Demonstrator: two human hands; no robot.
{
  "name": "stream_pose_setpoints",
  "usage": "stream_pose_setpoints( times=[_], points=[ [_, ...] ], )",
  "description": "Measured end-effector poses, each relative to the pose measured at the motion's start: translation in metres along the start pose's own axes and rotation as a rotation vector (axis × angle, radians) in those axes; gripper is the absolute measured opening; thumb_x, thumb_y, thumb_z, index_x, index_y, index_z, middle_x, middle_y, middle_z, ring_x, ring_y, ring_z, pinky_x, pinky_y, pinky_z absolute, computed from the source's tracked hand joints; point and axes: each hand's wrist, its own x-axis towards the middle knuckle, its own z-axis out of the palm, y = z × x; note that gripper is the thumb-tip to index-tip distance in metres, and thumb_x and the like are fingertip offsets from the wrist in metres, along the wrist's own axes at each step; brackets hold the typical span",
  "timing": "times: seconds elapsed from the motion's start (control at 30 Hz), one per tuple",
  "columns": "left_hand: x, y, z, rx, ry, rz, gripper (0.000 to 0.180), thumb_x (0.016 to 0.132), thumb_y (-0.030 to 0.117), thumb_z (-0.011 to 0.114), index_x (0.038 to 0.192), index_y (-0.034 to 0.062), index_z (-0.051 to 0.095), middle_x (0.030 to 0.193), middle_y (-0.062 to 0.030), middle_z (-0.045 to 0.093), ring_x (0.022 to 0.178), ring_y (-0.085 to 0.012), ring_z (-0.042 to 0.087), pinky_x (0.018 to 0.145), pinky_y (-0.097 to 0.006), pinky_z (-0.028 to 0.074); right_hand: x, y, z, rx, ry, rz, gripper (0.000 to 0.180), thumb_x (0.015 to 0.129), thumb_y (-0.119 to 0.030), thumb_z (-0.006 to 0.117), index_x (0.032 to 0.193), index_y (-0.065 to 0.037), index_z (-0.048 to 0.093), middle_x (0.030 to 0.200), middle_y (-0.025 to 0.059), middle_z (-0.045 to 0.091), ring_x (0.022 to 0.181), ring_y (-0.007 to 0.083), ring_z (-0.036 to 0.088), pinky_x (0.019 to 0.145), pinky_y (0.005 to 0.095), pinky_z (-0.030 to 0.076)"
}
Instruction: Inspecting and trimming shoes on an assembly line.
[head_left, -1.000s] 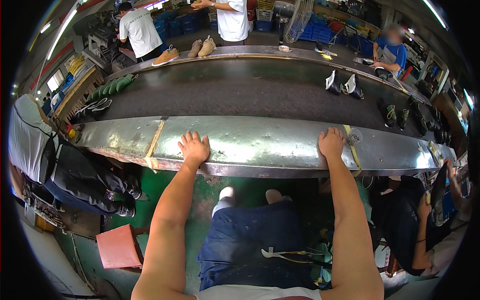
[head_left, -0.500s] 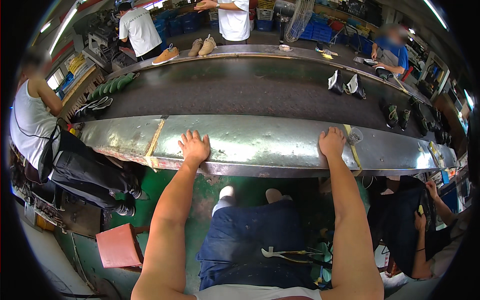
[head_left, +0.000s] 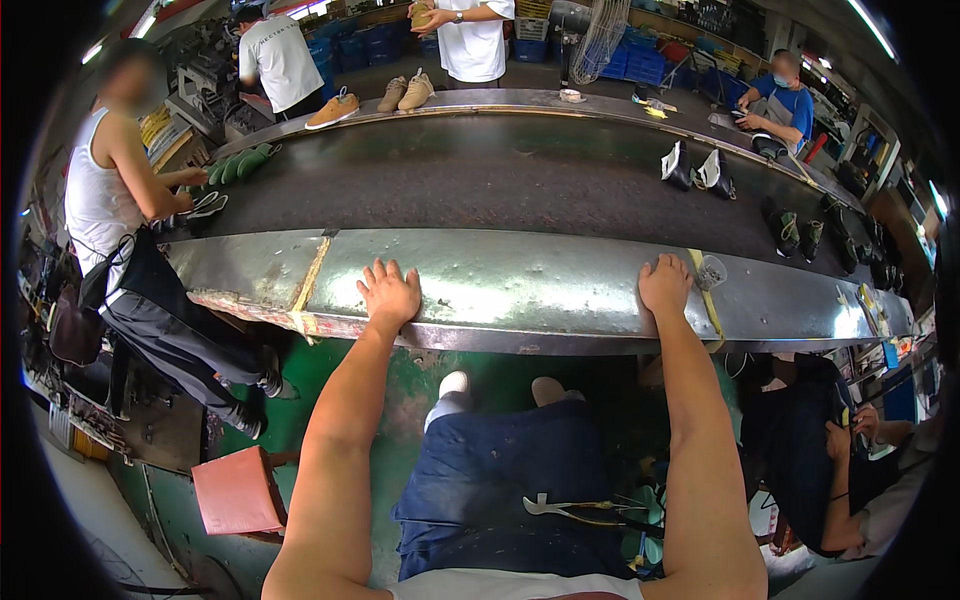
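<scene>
My left hand [head_left: 390,296] lies palm down with fingers spread on the shiny metal ledge [head_left: 490,270] in front of me. On the same ledge rests my right hand [head_left: 665,286], flat, its fingers stretched forward. Neither hand holds anything. Just right of my right hand are a strip of yellowish tape [head_left: 705,300] across the ledge and a small clear cup [head_left: 712,270]. Over my dark blue apron [head_left: 500,490] lies a pair of pliers [head_left: 565,509] with light-coloured handles, touched by neither hand.
Beyond the ledge runs a dark conveyor belt [head_left: 450,180] carrying black-and-white shoes [head_left: 695,170], dark shoes [head_left: 795,230] and green shoe parts [head_left: 240,165]. Tan shoes [head_left: 405,92] stand on the far ledge. Co-workers stand or sit around. A red-topped stool [head_left: 238,492] is at lower left.
My hands stay put. The co-worker at left has straightened and reaches toward shoes on the belt. The black-and-white shoes have shifted slightly right. The co-worker at lower right has brought both hands together.
</scene>
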Motion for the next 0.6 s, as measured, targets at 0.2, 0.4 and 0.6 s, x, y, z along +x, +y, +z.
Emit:
stream_pose_setpoints(
  times=[0.2,0.4,0.6],
  points=[
    [0.0001,-0.002,-0.0008,-0.009,-0.036,-0.008,0.064,0.1,0.047,0.042,0.147,0.0028,0.042,0.159,-0.0214,0.029,0.149,-0.0427,0.02,0.12,-0.058,0.014,0.0001,-0.0013,-0.0004,0.001,0.006,-0.002,0.046,0.091,-0.034,0.055,0.122,0.0,0.062,0.134,0.0159,0.058,0.131,0.0339,0.046,0.108,0.0517,0.034],
    [-0.0011,-0.0002,-0.0021,-0.011,-0.038,-0.01,0.064,0.1,0.047,0.042,0.147,0.0032,0.042,0.159,-0.021,0.029,0.149,-0.0421,0.02,0.12,-0.058,0.014,-0.0006,-0.0006,-0.0008,-0.003,0.006,-0.002,0.046,0.091,-0.034,0.055,0.122,0.0,0.062,0.134,0.0156,0.058,0.131,0.0333,0.047,0.107,0.0516,0.034],
    [0.0,-0.0008,-0.0024,-0.002,-0.044,-0.011,0.064,0.1,0.047,0.042,0.147,0.0033,0.042,0.159,-0.0203,0.029,0.149,-0.0419,0.019,0.12,-0.058,0.014,-0.0003,-0.0011,-0.0005,-0.001,0.016,-0.002,0.046,0.091,-0.034,0.055,0.121,0.0,0.062,0.134,0.0157,0.058,0.131,0.0329,0.046,0.107,0.0517,0.034]
  ],
)
